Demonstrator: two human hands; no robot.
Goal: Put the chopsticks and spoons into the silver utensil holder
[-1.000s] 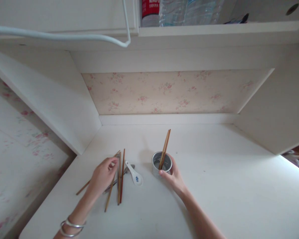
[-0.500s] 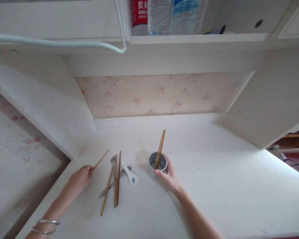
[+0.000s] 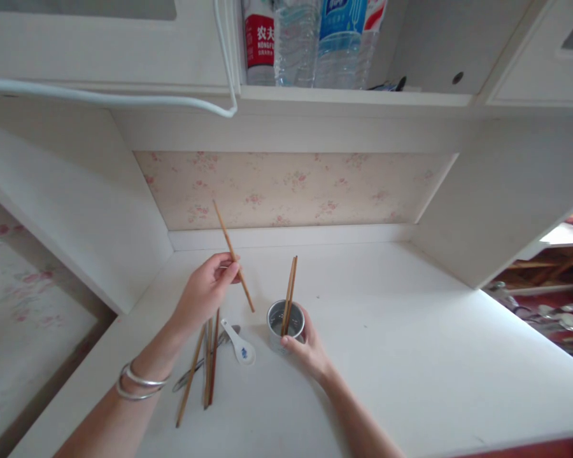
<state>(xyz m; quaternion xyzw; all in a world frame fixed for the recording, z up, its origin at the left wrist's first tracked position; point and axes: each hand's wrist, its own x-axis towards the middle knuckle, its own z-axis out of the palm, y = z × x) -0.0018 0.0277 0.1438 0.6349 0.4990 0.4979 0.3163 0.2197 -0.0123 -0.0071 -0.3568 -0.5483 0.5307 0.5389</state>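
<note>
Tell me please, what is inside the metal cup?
Two wooden chopsticks stand inside the metal cup, leaning, with their upper ends above its rim. The near wall and the right hand hide part of the inside, so anything lying low there cannot be seen.

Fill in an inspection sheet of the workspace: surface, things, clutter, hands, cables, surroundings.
Surface: white tabletop.
Things: metal cup with two chopsticks leaning inside; loose chopsticks, metal utensils and a white spoon lie left of it.
Clutter: tiny dark specks right of the cup.
Hands: left hand pinches a single chopstick, tilted, apart from the cup; right hand grips the cup's right side.
Cables: white cable across the upper left.
Surroundings: bottles on an overhead shelf; floral wallpaper behind.
</note>
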